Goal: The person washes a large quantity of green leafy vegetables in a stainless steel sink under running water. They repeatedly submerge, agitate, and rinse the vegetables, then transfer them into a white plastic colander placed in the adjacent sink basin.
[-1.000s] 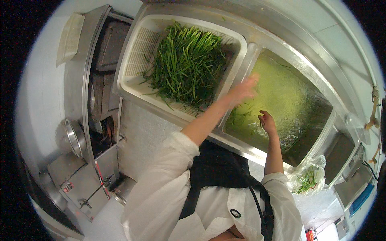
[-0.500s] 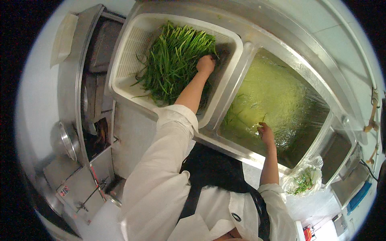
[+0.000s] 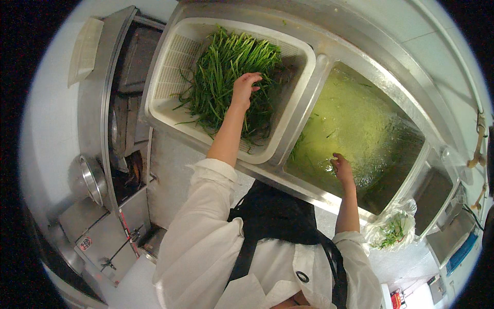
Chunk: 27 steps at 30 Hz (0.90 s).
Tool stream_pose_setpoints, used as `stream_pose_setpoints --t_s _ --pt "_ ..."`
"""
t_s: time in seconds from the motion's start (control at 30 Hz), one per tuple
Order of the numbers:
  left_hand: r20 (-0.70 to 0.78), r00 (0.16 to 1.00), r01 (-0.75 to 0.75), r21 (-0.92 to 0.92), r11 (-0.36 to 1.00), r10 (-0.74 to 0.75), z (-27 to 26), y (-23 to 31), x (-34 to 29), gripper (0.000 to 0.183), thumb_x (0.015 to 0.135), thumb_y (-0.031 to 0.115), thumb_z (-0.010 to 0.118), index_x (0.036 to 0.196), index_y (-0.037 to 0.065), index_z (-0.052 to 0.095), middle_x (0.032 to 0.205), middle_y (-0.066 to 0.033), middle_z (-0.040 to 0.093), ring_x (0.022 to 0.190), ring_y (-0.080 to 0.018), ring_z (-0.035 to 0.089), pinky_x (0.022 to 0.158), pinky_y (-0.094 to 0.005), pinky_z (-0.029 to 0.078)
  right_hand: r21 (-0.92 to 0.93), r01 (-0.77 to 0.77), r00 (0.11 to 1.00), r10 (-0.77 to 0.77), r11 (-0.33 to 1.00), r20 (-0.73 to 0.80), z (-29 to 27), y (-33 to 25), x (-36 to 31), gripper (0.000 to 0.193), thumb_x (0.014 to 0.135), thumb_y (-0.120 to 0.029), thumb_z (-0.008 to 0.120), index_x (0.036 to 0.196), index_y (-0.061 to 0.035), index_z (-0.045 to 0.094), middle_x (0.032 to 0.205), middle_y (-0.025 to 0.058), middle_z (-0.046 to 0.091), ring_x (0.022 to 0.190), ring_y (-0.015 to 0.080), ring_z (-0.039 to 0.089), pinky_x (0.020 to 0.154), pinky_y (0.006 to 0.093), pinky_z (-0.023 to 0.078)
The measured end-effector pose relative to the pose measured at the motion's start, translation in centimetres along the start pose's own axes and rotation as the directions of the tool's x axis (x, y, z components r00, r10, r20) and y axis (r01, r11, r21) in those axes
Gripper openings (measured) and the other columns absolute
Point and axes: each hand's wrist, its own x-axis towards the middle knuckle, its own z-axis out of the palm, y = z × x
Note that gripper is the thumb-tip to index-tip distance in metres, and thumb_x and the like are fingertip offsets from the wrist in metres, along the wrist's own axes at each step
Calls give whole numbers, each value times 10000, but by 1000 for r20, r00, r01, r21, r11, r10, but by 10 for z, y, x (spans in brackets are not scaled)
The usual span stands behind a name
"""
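A thick heap of long green leafy stalks, like garlic chives, lies in a white plastic basket on the left. Over the heap's right side hovers my left hand, its fingers apart and nothing seen in them. To the right is a metal sink of greenish water with loose leaf bits in it. Just above the water near the sink's front is my right hand, fingers curled together. Whatever its fingertips may hold is too small to make out.
A clear plastic bag with green scraps sits by the sink's front right corner. Metal shelving stands at the left, with a steel bowl beside it. A pipe runs along the wall at right.
My left hand has moved left and slightly nearer, from the heap's right edge to above it, and its fingers have opened. The thin green bit at my right fingertips no longer shows.
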Motion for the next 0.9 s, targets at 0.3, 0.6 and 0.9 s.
stream_pose_setpoints --t_s 0.3,0.6,0.9 --pt "186 982 86 -583 808 30 -6 -10 6 65 811 133 513 798 73 533 1058 -132 606 986 -280 561 861 -448 439 81 -66 997 63 994 39 2 -2 -8 356 850 -259 553 1146 -64 518 928 192 611 840 301 598 711 378 456" --pt "202 941 -80 -645 760 271 -2 41 -1 105 874 177 474 842 90 524 1047 -168 595 1033 -302 547 855 -469 444 150 22 1000 -19 988 -19 3 4 -13 344 844 -212 574 1143 -51 520 855 163 606 740 238 587 638 334 443" --pt "140 967 -122 -480 869 214 8 71 -39 155 912 255 462 973 116 494 1071 -183 588 927 -294 600 737 -382 477 -120 102 994 -104 988 -13 -21 -26 -17 440 814 -186 609 1218 -64 483 864 146 604 724 206 581 635 337 451"
